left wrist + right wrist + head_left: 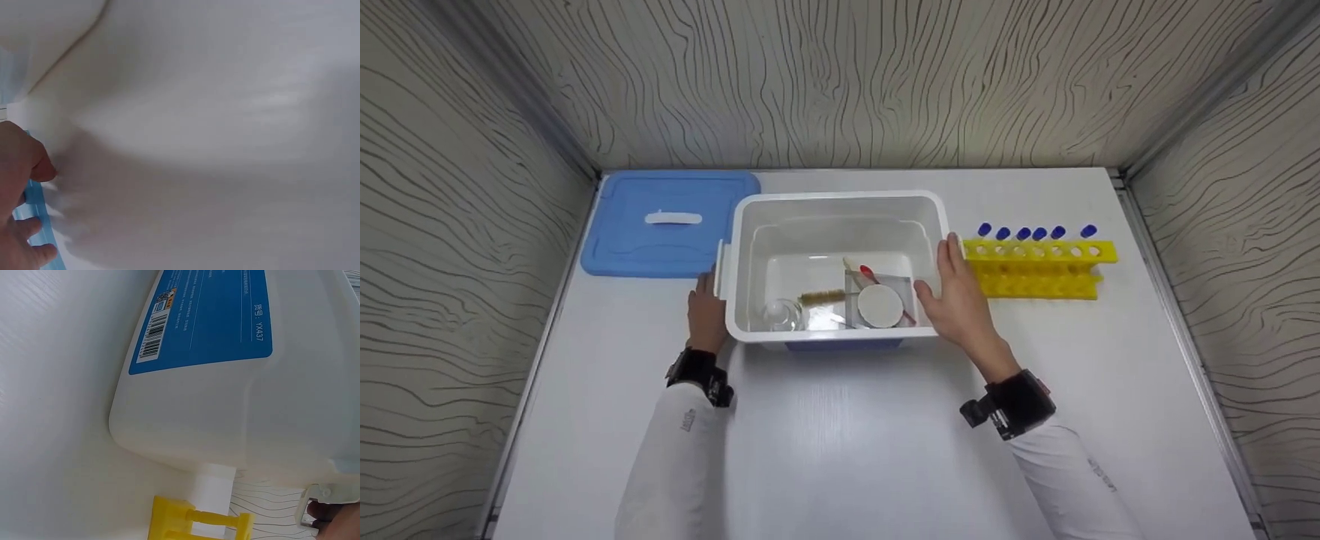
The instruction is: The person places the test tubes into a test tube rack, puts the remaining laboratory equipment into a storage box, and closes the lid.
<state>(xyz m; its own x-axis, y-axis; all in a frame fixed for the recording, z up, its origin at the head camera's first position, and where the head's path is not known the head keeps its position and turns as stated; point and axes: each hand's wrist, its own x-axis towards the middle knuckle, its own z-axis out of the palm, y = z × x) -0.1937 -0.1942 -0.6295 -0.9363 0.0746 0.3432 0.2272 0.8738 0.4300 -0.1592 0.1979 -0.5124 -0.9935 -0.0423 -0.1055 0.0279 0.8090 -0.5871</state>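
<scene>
A white plastic storage box (832, 335) stands at the middle of the table, its blue label (225, 320) facing front. My left hand (706, 319) is beside the box's left end, partly hidden under the side handle (721, 270). In the left wrist view its fingers (42, 253) are spread over the blue lid, with nothing visible between them. My right hand (962, 304) holds the box's right end, thumb towards the rim; its fingers (323, 511) show through the right handle (304, 509). Inside lie a bristle brush (823, 297), a clear glass vessel (784, 315) and a round white piece (880, 306).
A blue lid (622, 240) with a white handle lies at the back left. Close to the box's right side stands a yellow test tube rack (1039, 285) with several blue-capped tubes (1024, 233). A flat clear packet (851, 307) and a red-tipped item (868, 273) are also in the box.
</scene>
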